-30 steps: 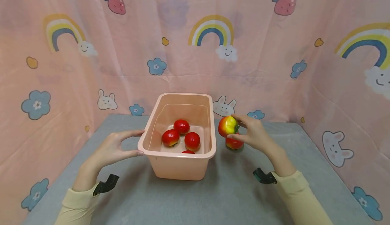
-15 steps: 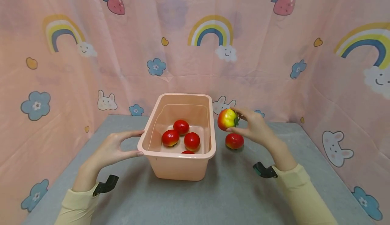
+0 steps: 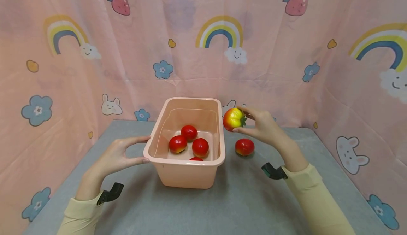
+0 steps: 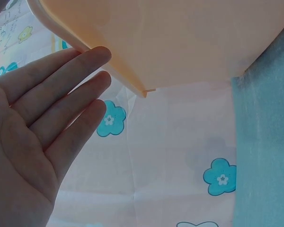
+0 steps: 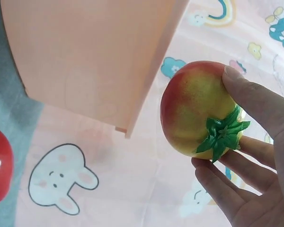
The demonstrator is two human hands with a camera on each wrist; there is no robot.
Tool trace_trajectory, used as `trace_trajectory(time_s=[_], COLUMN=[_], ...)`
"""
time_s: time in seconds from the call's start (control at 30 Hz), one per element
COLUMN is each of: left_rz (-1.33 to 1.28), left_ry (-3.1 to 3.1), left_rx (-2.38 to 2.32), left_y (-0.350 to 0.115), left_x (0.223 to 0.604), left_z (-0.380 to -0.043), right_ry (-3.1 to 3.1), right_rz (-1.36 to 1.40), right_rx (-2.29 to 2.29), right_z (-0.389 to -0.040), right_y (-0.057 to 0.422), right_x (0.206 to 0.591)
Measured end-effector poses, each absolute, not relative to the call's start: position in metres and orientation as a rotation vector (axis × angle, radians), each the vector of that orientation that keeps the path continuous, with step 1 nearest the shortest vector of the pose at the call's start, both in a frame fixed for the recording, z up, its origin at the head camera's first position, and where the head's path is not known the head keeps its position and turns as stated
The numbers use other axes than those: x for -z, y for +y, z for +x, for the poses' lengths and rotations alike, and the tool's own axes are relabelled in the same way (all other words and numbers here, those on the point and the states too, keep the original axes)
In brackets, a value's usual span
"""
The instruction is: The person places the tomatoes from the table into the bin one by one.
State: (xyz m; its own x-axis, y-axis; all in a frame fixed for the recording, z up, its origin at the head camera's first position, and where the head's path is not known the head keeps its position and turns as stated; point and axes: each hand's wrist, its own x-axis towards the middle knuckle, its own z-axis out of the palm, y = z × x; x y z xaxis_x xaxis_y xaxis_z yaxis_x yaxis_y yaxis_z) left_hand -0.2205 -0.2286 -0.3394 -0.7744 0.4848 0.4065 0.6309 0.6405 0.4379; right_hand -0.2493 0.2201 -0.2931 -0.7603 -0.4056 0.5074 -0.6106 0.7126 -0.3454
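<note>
A pink plastic bin stands on the table with several red tomatoes inside, one partly hidden behind the near wall. My left hand touches the bin's left rim; the left wrist view shows its fingers nearly straight along that edge. Between thumb and fingers, my right hand holds a red-and-yellow tomato in the air beside the bin's right rim. In the right wrist view its green leafy top faces the palm.
Another red tomato lies on the grey table to the right of the bin, below the right hand. A pink patterned curtain encloses the table at the back and both sides.
My right hand has lifted the red-and-yellow tomato up from beside the other one and moved it left toward the bin. The left hand and bin have stayed in place.
</note>
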Motion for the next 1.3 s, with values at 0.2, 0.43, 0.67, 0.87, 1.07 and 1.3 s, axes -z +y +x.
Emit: trace_trajectory(time_s=[0.2, 0.43, 0.67, 0.87, 1.07, 1.3], left_rz=[-0.906, -0.911, -0.911, -0.911, -0.910, -0.909], left_ry=[-2.615, -2.611, -2.610, -2.614, -2.615, -2.612], left_rx=[0.832, 0.839, 0.843, 0.858, 0.846, 0.827], left_y=[-0.228, -0.228, -0.229, -0.230, -0.230, -0.230], left_x=[0.338, 0.338, 0.339, 0.339, 0.339, 0.340], left_z=[-0.220, -0.220, -0.221, -0.222, -0.222, -0.222], right_ry=[-2.506, -2.521, -2.545, -2.530, -2.553, -2.577], right_rz=[0.822, 0.826, 0.814, 0.872, 0.882, 0.891], right_rx=[-0.731, -0.725, -0.745, -0.767, -0.787, -0.800], right_z=[-0.251, -0.254, -0.257, -0.261, -0.264, -0.268], right_y=[0.214, 0.208, 0.201, 0.195, 0.188, 0.180], right_x=[0.286, 0.278, 0.273, 0.268, 0.264, 0.260])
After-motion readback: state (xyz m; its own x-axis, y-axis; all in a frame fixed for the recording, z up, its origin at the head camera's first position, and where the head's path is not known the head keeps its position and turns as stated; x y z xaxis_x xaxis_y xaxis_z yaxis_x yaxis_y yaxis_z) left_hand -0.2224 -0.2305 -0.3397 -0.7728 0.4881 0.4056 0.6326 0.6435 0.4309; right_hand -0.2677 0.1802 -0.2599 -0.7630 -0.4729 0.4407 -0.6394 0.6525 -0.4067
